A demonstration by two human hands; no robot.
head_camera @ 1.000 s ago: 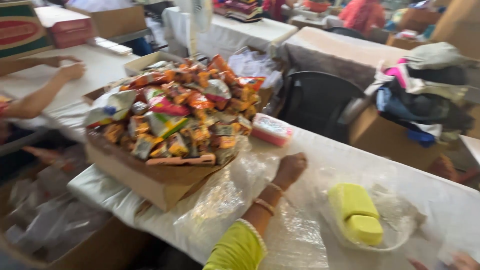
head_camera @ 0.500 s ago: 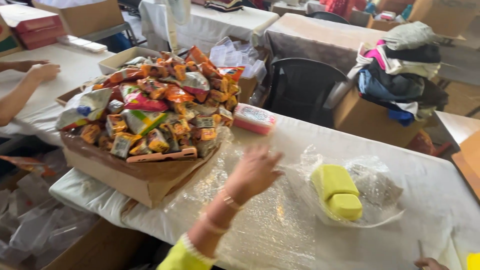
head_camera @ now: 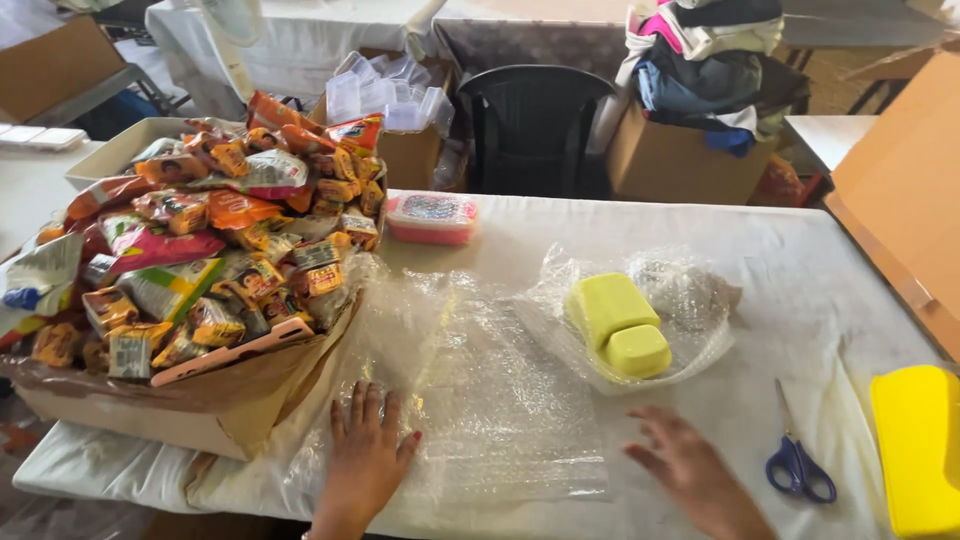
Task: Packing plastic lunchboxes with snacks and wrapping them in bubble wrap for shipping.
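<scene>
Orange and yellow snack packets (head_camera: pixel 210 260) heap in a brown cardboard box (head_camera: pixel 200 410), left. The left hand (head_camera: pixel 368 455) presses flat, fingers spread, on a clear bubble-wrap sheet (head_camera: pixel 490 400) at the table's near edge; the right hand (head_camera: pixel 695 470) hovers open beside it.

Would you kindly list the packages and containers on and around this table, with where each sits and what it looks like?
Snack packets: heaped in the cardboard box at left; small pouches, orange, yellow, pink.
Pink lidded tub: table's far edge; flat rectangle.
Yellow bars: two, on bubble wrap, centre right.
Bubble wrap sheet: under the left hand, beside the right hand.
Clear tubs: stacked behind the box.
</scene>
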